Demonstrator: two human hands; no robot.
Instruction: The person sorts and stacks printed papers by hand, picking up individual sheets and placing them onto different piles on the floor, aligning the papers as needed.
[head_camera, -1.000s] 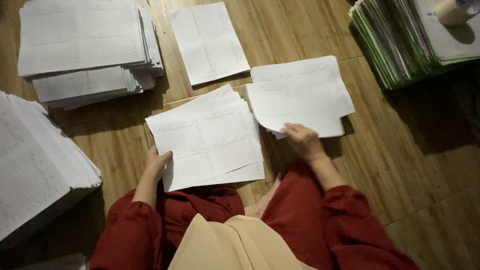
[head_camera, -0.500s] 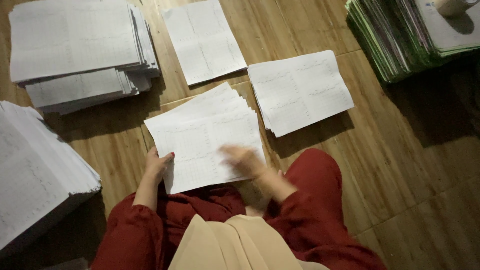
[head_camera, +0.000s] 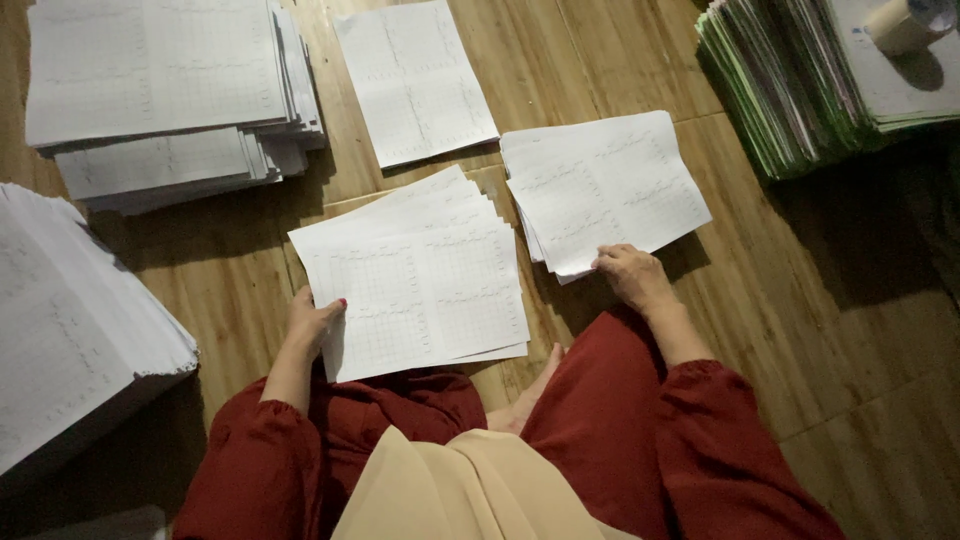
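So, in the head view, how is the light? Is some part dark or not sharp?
Head view: the papers under the left hand and right hand are lit and fairly sharp; the wooden floor darkens toward the right and lower corners; the tall paper stack casts a soft shadow; the nearest stack at left looks blurred.

Right hand (head_camera: 632, 275) back from the middle pile (head_camera: 415, 275) onto the right-hand sheets (head_camera: 605, 190), perhaps one sheet thicker.

Fanned white sheet stack (head_camera: 420, 275) flat on floor; smaller sheet pile (head_camera: 605, 190) just right.
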